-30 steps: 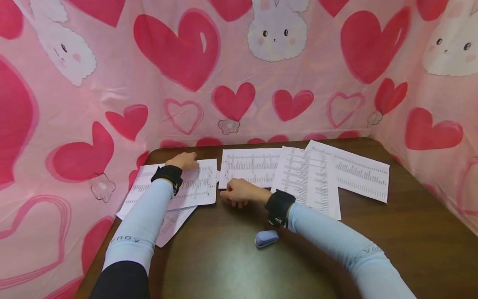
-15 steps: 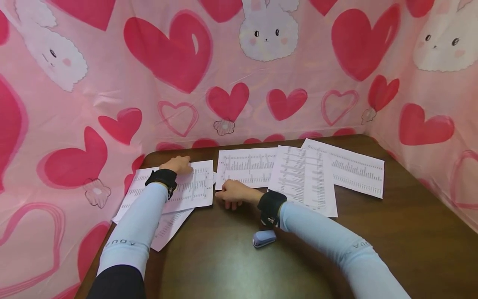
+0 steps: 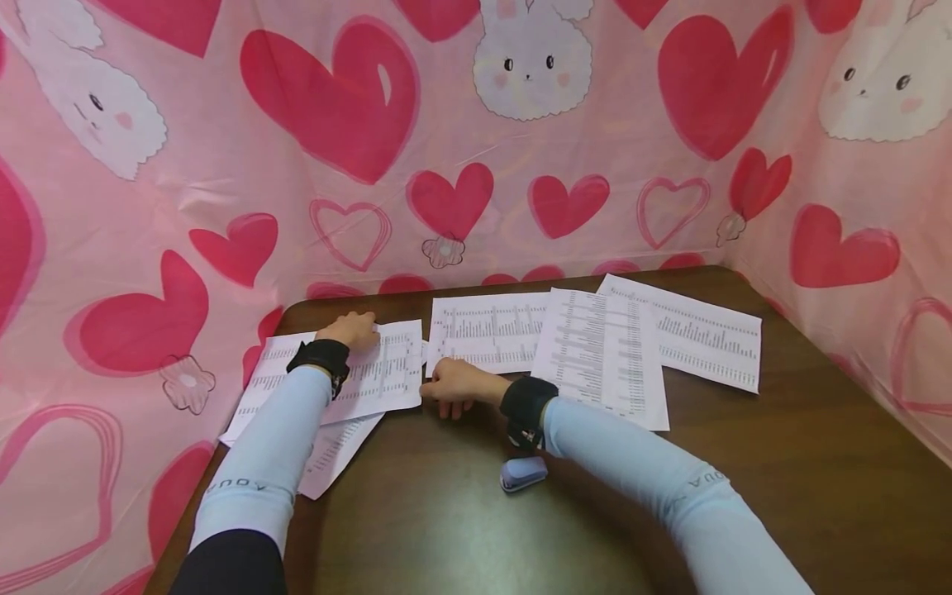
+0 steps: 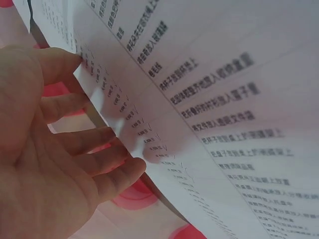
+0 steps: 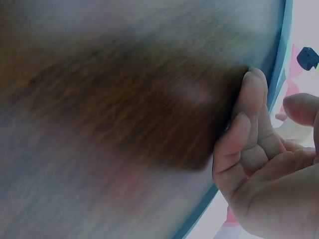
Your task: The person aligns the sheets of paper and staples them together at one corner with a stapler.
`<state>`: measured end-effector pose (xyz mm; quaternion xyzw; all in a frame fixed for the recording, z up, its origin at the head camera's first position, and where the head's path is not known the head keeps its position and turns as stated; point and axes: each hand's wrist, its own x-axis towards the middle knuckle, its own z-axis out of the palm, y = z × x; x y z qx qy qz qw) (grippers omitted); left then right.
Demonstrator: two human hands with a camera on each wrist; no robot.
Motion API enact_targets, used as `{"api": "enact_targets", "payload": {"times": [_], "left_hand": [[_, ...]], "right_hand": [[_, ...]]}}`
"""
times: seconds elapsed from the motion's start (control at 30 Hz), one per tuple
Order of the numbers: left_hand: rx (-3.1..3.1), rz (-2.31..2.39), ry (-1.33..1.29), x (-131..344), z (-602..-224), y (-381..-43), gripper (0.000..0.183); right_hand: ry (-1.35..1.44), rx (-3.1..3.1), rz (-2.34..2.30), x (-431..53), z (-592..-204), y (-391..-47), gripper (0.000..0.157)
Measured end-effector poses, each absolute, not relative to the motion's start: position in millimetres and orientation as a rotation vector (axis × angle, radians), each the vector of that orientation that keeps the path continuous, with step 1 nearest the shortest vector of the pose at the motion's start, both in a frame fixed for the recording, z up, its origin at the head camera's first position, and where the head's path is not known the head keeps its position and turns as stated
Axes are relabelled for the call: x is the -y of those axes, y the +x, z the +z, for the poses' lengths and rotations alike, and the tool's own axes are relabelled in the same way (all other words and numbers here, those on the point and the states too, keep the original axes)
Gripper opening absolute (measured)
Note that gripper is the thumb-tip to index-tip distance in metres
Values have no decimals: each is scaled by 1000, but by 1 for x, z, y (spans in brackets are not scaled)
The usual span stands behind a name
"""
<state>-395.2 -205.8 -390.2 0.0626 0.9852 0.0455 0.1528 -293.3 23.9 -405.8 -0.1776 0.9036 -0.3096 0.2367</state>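
Note:
In the head view my left hand (image 3: 349,329) rests at the far edge of a printed sheet of paper (image 3: 387,372) on the table's left side. The left wrist view shows that hand's fingers (image 4: 112,181) spread along the edge of the printed page (image 4: 199,99), thumb apart from them. My right hand (image 3: 457,385) is by the near right corner of the same sheet, overlapping the corner of another sheet (image 3: 483,330). Seen from the right wrist, its fingers (image 5: 232,139) bend loosely down at the tabletop, the thumb well apart. Nothing shows between them.
Under the left sheet another page (image 3: 338,454) sticks out towards me. Two overlapping printed sheets, one upright (image 3: 602,364) and one slanted (image 3: 706,339), lie at the right. A small lilac stapler (image 3: 523,473) sits on the brown table (image 3: 476,545). A heart-patterned curtain (image 3: 476,165) stands behind.
The head view has shifted slightly, moving the whole scene a little left. Both hands keep nearly the same places at the left sheet; the papers and stapler have not moved on the table.

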Motion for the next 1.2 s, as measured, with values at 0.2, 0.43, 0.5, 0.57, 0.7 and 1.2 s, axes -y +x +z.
{"api": "enact_targets", "payload": {"times": [0.2,0.43,0.5,0.57,0.7,1.2], "left_hand": [[-2871,136,229,204,-392,-398,47],[-2904,161,209,203,-391,-396,40],[-2910,162,198,202,-391,-396,40],[-2915,163,193,201,-391,-395,40],[-2933,153,216,200,-392,-395,42],[-3021,195,238,201,-402,-395,44]], "right_hand": [[-462,-2501,-832,-20,-405,-293,34],[-477,-2473,-861,-16,-404,-289,31],[-480,-2460,-875,-15,-404,-289,30],[-485,-2448,-885,-14,-404,-289,30],[-477,-2409,-915,-15,-404,-289,29],[-420,-2251,-1111,-12,-403,-290,16]]}}
